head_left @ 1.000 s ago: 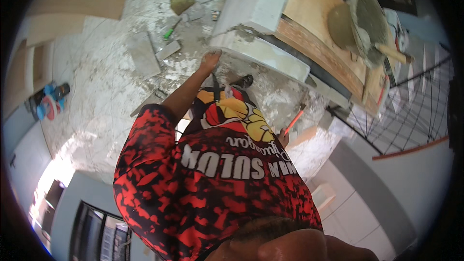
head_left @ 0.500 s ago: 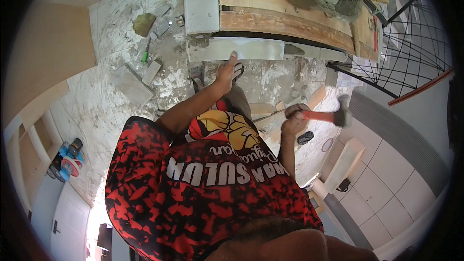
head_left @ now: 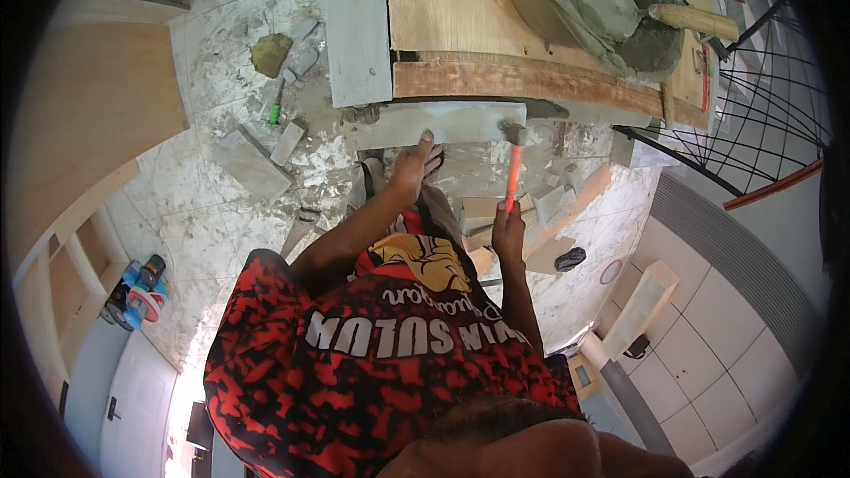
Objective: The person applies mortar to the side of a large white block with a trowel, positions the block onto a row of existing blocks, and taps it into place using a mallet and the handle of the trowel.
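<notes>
A long pale grey tile strip point(head_left: 465, 124) lies along the near edge of the wooden-topped counter, with wet mortar smears around it. My left hand point(head_left: 414, 170) is at its lower edge, thumb on the strip's face and fingers curled beneath. My right hand point(head_left: 508, 232) grips the orange handle of a hammer point(head_left: 513, 168). The hammer's head is over the strip's right end; whether it touches cannot be made out. Behind the strip runs a rough wooden board point(head_left: 522, 78).
A basin of grey mortar point(head_left: 651, 53) holds a wooden-handled trowel point(head_left: 691, 19) on the counter's plywood top. A black wire rack point(head_left: 761, 133) stands at the right. Broken tile pieces point(head_left: 252, 164) and a green-handled tool point(head_left: 274, 113) litter the floor at left.
My right hand has swung the hammer leftward from out at the right to the strip's right end. My left hand stays at the strip's lower edge. The whole view has shifted slightly.
</notes>
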A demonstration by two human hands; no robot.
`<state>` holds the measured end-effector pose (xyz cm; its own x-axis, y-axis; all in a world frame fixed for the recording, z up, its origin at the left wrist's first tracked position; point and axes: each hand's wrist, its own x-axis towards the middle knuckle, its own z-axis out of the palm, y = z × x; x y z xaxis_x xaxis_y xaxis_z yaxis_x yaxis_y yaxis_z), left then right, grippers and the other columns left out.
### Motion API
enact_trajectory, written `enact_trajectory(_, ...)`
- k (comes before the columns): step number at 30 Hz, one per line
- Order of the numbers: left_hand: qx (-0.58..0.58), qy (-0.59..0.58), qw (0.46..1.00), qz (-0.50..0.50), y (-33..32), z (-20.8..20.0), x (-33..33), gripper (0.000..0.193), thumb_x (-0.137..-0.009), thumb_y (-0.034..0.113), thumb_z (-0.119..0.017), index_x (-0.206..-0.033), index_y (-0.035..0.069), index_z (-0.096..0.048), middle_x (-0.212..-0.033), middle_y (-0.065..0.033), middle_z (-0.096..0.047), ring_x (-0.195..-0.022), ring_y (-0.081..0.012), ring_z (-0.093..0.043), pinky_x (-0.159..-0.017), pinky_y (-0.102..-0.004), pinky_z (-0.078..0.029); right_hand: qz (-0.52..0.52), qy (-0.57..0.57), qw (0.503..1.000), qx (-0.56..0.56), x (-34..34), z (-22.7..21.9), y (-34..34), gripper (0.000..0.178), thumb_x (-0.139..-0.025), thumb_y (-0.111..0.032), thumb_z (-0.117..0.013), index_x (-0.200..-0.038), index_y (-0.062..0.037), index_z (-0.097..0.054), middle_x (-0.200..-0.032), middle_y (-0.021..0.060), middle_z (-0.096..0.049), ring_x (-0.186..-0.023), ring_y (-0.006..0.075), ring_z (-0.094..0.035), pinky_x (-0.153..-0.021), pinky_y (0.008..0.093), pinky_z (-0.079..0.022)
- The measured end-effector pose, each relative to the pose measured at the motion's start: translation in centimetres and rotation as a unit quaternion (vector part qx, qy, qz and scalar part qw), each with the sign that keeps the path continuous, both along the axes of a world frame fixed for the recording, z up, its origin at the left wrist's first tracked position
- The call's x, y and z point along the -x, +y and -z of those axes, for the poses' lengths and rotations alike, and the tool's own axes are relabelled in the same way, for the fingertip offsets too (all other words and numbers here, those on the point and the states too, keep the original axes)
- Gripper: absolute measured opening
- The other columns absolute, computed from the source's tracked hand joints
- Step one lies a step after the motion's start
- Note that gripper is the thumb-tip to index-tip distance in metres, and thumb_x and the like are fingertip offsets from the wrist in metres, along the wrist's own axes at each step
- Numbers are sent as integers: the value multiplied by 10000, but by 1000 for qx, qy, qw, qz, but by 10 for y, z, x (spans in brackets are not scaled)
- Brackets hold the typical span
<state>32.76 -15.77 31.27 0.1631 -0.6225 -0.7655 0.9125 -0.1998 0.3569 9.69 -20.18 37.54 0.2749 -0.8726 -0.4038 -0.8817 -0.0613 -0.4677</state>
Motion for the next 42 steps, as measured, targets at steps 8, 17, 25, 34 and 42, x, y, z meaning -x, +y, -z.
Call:
enact_trajectory(8, -19, -4, 1000, 21, 0, -7, -5, 798, -827, 489, -605, -1282, -115, -349, -1296, -188, -424, -1182, -289, -461, -973, -353, -393, 63, -23, 997, -42, -2, -9, 3, 358, -938, -349, -413, -989, -2, -486, -655, 176, -537, -591, 306, -549, -549, 400, -414)
enact_trajectory(17, -38, -14, 999, 0, 7, 17, 8, 642, -835, 472, -606, -1200, -35, -459, -1226, -116, -492, -1177, -237, -466, -931, -350, -403, 316, -182, 931, -34, 77, 5, 30, 277, -940, -324, -453, -882, -54, -475, -532, -38, -398, -415, 60, -382, -376, 233, -340)
enact_trajectory(25, -50, -114, 990, 66, -3, 2, 3, 636, -875, 542, -481, -1233, 16, -451, -1200, -146, -528, -1139, -238, -486, -913, -382, -390, 332, -152, 930, 52, 158, 23, -17, 269, -910, -260, -507, -872, 4, -540, -648, 20, -468, -590, 103, -440, -540, 276, -379)
enact_trajectory(34, -55, -186, 965, -176, -15, 8, 60, 548, -870, 455, -557, -1191, 18, -481, -1093, -127, -596, -966, -219, -577, -828, -335, -445, 15, -127, 915, 382, 188, -70, -326, 277, -875, -263, -549, -988, -11, -566, -828, 207, -575, -749, 358, -554, -673, 426, -428)
enact_trajectory(42, -95, -319, 930, -153, 10, -11, 172, 230, -812, 140, -646, -993, 22, -567, -658, -3, -532, -527, -72, -453, -493, -216, -380, -86, 53, 940, 327, 147, -102, -492, 373, -817, -227, -543, -1150, -61, -539, -1028, 216, -585, -926, 401, -566, -796, 491, -448)
